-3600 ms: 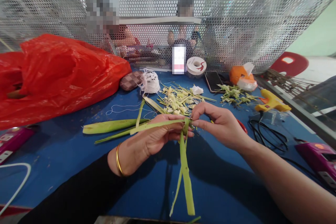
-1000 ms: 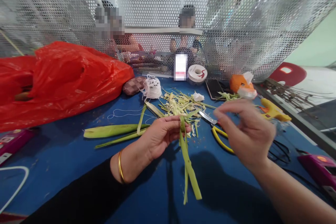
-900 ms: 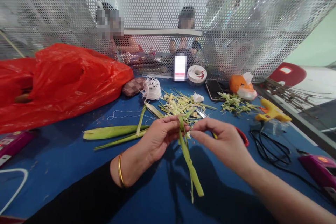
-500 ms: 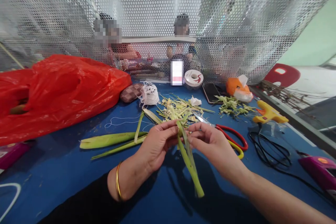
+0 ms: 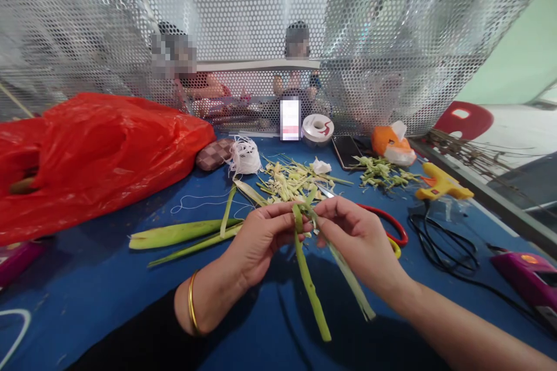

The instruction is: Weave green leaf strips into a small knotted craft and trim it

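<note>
My left hand (image 5: pixel 263 237), with a gold bangle at its wrist, pinches a green leaf strip (image 5: pixel 311 290) near its upper end; the strip hangs down toward me. Opposite it, my right hand (image 5: pixel 352 232) grips a paler leaf strip (image 5: pixel 350 278) that slants down to the right. Both strips meet in a small folded knot between my fingertips, partly hidden by them. Behind my right hand lie scissors (image 5: pixel 387 220) with red and yellow handles. Left of my left hand are a broad green leaf stalk (image 5: pixel 174 234) and a thinner stalk (image 5: pixel 191 247).
Leaf scraps (image 5: pixel 287 179) lie behind my hands, near white string (image 5: pixel 245 156). A red plastic bag (image 5: pixel 108 156) fills the left. On the right are a yellow glue gun (image 5: pixel 444 182), its black cable and a purple device (image 5: pixel 526 278). A perforated screen (image 5: pixel 252 11) stands behind, with people beyond.
The pale strip has parted from the green one and swung right with my right hand. My left hand stays nearly in place, and the view has shifted slightly.
</note>
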A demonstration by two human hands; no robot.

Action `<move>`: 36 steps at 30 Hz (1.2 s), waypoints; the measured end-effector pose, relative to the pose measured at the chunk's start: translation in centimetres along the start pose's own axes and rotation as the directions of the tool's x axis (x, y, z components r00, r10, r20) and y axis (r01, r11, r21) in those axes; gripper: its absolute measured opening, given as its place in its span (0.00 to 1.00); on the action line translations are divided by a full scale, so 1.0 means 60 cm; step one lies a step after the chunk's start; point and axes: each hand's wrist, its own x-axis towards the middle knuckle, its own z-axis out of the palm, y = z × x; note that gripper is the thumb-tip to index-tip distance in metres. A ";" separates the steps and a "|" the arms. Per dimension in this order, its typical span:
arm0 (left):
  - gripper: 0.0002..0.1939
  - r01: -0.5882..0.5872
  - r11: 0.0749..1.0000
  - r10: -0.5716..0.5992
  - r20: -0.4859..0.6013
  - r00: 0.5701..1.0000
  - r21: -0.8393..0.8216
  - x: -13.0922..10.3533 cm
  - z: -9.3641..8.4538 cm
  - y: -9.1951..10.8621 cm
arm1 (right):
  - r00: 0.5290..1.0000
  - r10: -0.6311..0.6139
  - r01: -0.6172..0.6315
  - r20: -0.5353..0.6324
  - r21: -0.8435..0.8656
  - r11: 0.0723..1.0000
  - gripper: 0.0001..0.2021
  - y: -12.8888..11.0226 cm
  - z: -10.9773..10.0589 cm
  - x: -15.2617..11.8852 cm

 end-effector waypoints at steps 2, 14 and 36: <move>0.11 -0.020 1.000 0.020 -0.009 1.000 0.023 -0.001 0.002 0.000 | 0.999 0.028 -0.028 0.024 0.002 1.000 0.05 0.002 0.002 0.001; 0.10 -0.028 0.997 0.032 -0.062 0.998 0.069 -0.001 -0.001 -0.007 | 0.999 0.031 -0.027 0.035 -0.129 0.991 0.06 0.011 0.004 -0.002; 0.06 0.052 0.994 -0.050 0.024 0.998 -0.096 0.006 -0.007 0.004 | 0.865 -0.442 0.475 0.237 -0.669 0.571 0.01 0.015 -0.015 -0.006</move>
